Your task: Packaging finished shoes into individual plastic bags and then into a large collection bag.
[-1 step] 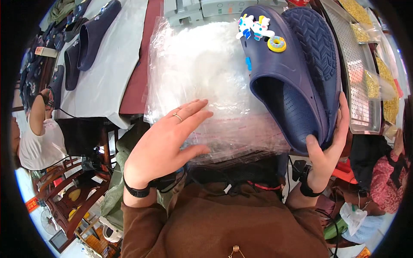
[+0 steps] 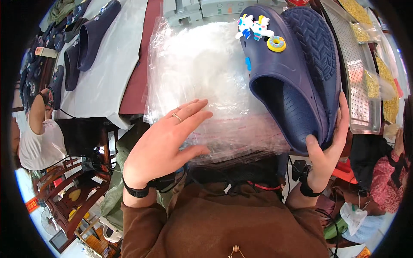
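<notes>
Head view: right fingers point(image 2: 343, 118) are pinching two blue shoes point(image 2: 282, 62); left fingers point(image 2: 195, 121) are pointing, half spread, over clear bags point(image 2: 185, 64).

Got two hands point(image 2: 160, 144), two navy clogs point(image 2: 282, 62) in the right one point(image 2: 325, 160). Plus two critter charms point(image 2: 260, 29), one donut charm point(image 2: 272, 48).

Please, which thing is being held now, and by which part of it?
The right hand holds two navy clogs together by their heel ends, thumb at one's opening. The left hand holds nothing.
</notes>
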Action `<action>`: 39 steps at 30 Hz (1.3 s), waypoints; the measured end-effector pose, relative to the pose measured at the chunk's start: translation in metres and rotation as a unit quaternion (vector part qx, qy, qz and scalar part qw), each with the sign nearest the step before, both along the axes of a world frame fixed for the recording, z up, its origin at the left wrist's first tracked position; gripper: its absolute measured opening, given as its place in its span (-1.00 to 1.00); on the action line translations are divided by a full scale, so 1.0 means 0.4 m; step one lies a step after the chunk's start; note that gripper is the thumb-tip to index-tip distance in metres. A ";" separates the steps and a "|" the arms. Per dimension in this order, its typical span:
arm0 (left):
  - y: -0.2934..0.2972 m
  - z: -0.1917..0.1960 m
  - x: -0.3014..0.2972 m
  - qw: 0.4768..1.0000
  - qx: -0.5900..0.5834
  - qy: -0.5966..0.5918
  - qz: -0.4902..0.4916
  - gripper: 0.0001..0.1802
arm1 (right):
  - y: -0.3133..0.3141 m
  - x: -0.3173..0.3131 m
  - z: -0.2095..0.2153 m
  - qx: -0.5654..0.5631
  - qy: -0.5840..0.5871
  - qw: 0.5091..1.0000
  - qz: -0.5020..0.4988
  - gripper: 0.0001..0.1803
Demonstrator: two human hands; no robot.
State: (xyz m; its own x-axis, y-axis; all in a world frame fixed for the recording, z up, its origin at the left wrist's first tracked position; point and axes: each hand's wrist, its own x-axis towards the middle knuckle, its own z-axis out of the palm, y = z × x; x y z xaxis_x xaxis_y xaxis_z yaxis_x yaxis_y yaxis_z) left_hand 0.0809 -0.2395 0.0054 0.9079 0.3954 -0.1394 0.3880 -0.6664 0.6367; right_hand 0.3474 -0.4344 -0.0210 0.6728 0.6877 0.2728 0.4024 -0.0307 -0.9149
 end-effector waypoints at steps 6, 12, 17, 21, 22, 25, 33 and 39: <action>0.016 0.013 -0.005 0.999 -0.018 0.008 -0.025 -0.23 | -0.006 0.010 -0.001 -0.003 -0.018 1.000 -0.002 0.11; 0.024 0.018 -0.016 0.999 -0.035 0.014 -0.023 -0.20 | -0.008 0.018 -0.004 -0.015 -0.033 0.999 0.003 0.12; 0.027 0.024 -0.014 0.999 -0.034 0.014 -0.029 -0.19 | -0.007 0.014 -0.001 -0.003 -0.014 1.000 -0.002 0.12; 0.029 0.025 -0.022 0.999 -0.042 0.015 -0.028 -0.19 | -0.004 0.011 0.001 -0.001 -0.006 1.000 0.002 0.12; 0.030 0.026 -0.023 0.999 -0.044 0.015 -0.028 -0.19 | -0.005 0.013 -0.002 -0.001 -0.005 1.000 0.003 0.12; 0.028 0.028 -0.024 0.999 -0.048 0.007 -0.017 -0.22 | -0.005 0.017 -0.007 0.001 -0.031 1.000 0.000 0.13; -0.035 0.001 -0.092 0.973 -0.036 -0.156 0.167 -0.72 | 0.119 0.017 0.033 0.081 -0.136 0.987 0.008 0.07; -0.133 -0.058 -0.194 0.912 -0.126 -0.117 0.372 -0.95 | 0.238 0.057 -0.033 0.004 -0.234 0.968 0.088 0.14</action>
